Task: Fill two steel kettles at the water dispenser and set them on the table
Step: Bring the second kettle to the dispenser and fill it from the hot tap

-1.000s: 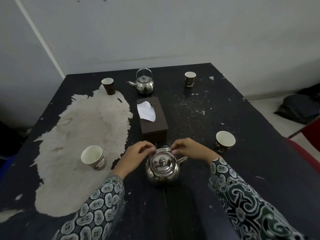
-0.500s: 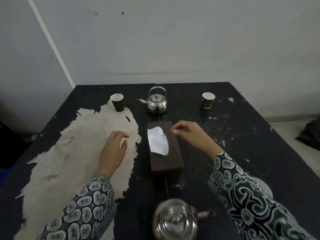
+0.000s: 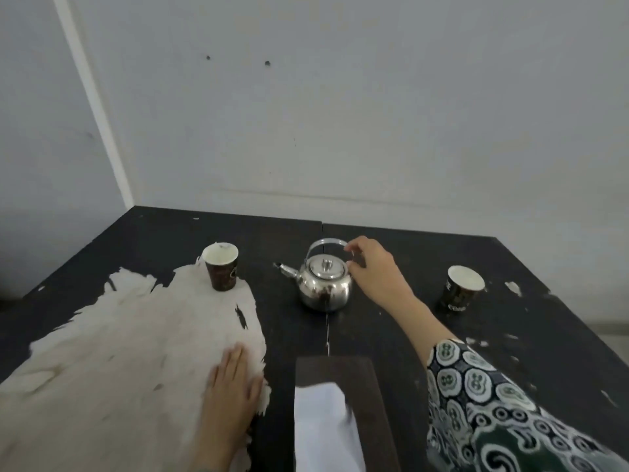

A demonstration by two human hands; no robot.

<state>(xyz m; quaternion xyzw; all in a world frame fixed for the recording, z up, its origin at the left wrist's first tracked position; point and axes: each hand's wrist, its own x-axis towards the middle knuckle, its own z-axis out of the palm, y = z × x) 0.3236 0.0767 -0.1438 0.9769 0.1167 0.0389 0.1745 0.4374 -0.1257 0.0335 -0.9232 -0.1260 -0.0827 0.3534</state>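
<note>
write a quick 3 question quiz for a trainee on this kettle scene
1. True or false: the kettle has its lid on.
2. Which hand is at the kettle's handle? A) left B) right
3. How many paper cups are in view?

Key:
1. True.
2. B: the right hand reaches the handle, its grip not clear; the left hand lies flat on the table.
3. Two: the left cup and the right cup.

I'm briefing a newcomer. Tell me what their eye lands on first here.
First, the shiny steel kettle at the far middle of the black table, with the right hand at its upright handle. Next, the big pale patch where the tabletop's coating has peeled, on the left, with the left hand flat on its edge.
</note>
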